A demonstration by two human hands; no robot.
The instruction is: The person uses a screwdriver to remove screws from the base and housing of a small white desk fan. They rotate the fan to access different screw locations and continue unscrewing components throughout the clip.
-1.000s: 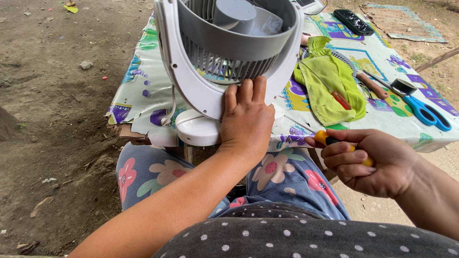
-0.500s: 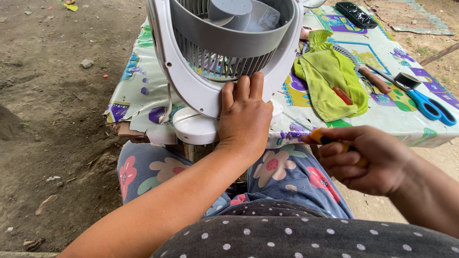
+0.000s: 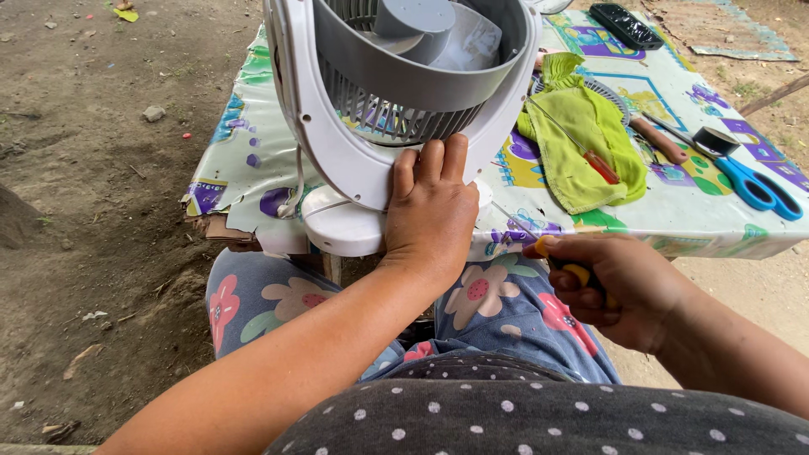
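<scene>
The fan (image 3: 396, 126) stands at the counter's (image 3: 674, 211) near edge, the left hand (image 3: 430, 211) pressed flat against its frame. The right hand (image 3: 615, 286) is clamped on a yellow-handled tool (image 3: 573, 271). If the flat, unclosed palm slips, the fan could tip off the edge.

You have one white-and-grey fan (image 3: 396, 101), one green cloth (image 3: 581, 143), one pair of blue scissors (image 3: 754, 184) and one yellow-handled tool (image 3: 573, 271) before you.

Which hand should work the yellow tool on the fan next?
Probably the right hand: it already grips the yellow-handled tool near the table edge. The left hand is pressed flat on the white fan frame, steadying it.
</scene>
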